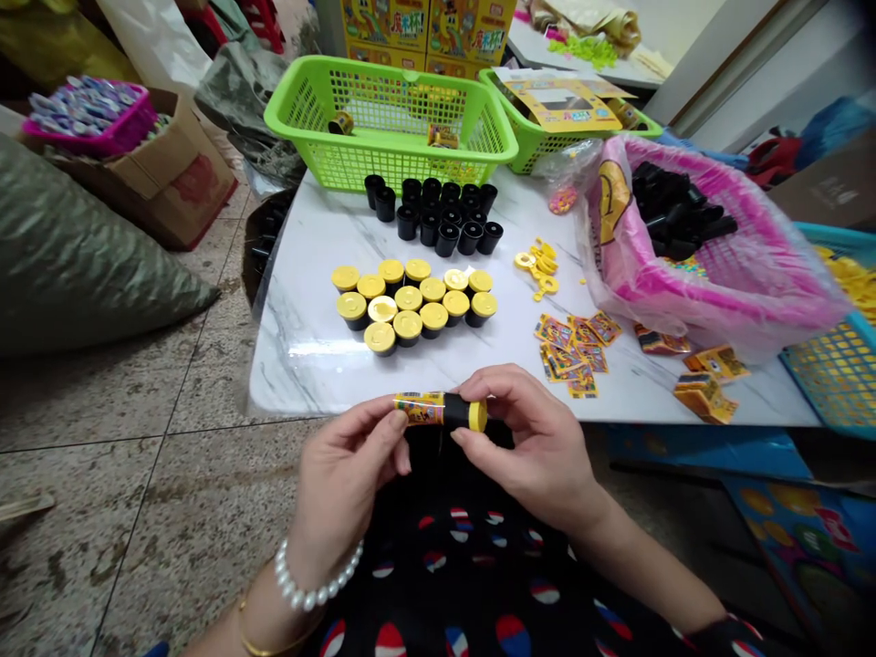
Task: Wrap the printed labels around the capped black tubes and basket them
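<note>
While rows of yellow-capped black tubes [411, 301] stand on the marble-topped table [301, 356], the left hand [346, 479] (pearl bracelet [315, 577] at its wrist) and right hand [530, 447], just off the table's near edge, hold another black tube [457, 411] in a narrow fingertip pinch, left on its printed wrapper [419, 408], right beside its yellow cap [478, 416].

Capped tubes [411, 301] stand on a marble table [307, 365]. Plain tubes [434, 214] stand at their twelve o'clock, labels [571, 356] lie at three, and a basket [712, 274] sits at two.
</note>
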`<state>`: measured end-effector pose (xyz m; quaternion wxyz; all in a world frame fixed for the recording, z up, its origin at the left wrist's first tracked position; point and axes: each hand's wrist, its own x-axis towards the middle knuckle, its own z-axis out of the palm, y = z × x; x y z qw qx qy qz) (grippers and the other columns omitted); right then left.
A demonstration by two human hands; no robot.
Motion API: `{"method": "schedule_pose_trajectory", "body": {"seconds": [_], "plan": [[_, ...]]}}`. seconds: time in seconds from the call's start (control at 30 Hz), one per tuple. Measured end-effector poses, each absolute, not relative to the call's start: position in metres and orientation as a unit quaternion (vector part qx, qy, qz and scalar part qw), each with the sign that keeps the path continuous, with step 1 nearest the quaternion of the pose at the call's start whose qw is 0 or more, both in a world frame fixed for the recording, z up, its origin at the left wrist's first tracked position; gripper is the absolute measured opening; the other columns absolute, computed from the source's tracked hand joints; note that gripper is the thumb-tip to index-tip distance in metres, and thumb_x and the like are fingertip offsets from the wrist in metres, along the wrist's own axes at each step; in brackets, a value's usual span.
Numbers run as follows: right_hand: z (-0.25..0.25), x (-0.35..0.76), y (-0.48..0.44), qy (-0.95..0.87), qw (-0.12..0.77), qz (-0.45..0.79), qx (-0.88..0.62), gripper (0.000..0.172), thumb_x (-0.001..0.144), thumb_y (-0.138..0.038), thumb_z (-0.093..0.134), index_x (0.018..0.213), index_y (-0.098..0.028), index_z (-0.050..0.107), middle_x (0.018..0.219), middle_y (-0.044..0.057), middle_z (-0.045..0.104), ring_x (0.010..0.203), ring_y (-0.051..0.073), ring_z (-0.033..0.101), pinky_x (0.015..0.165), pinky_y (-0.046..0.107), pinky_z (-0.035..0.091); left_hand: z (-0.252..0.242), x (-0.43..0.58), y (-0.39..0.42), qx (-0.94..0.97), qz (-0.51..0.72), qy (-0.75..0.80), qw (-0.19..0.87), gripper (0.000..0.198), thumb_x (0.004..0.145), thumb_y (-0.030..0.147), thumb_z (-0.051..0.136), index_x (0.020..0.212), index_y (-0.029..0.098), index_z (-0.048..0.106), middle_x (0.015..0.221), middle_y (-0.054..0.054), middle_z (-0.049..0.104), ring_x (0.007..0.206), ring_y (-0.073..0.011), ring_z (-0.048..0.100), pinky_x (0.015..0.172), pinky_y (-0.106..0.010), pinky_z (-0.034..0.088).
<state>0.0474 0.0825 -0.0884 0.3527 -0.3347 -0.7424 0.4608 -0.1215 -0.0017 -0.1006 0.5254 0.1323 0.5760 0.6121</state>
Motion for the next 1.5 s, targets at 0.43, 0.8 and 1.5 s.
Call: {"method": "schedule_pose_trajectory", "body": {"seconds": [0.43,0.8,1.5], "plan": [[-0.089,0.067,0.089,-0.789,0.384,0.412,-0.246,0.037,0.075,-0.017,0.083,0.107,-0.023,0.065,0.109,0.008,0.068,0.101,0.022,0.066,0.091,0.037,0.055,-0.101,-0.119,0.005,0.241,0.573,0.489,0.612,0.03,0.075,0.021,0.082,0.101,0.019,0.068,0.081,-0.001,0.071,0.065,-0.0085,0.064,0.064,-0.017,0.053],[-0.095,0.075,0.087,-0.805,0.48,0.289,-0.193,0.04,0.077,-0.005,0.076,0.114,-0.017,0.064,0.105,0.011,0.066,0.097,0.021,0.066,0.084,0.035,0.058,-0.08,-0.124,0.017,0.311,0.529,0.483,0.625,0.033,0.075,0.017,0.082,0.107,0.02,0.073,0.082,-0.001,0.075,0.068,-0.0088,0.067,0.069,-0.016,0.055],[-0.11,0.086,0.081,-0.732,0.454,0.436,-0.262,0.027,0.079,-0.016,0.077,0.105,-0.016,0.069,0.097,0.009,0.071,0.088,0.018,0.071,0.082,0.03,0.06,-0.087,-0.11,0.022,0.502,0.466,0.55,0.477,0.028,0.078,0.016,0.078,0.104,0.026,0.072,0.095,-0.001,0.074,0.085,-0.0131,0.068,0.078,-0.022,0.053]]}}
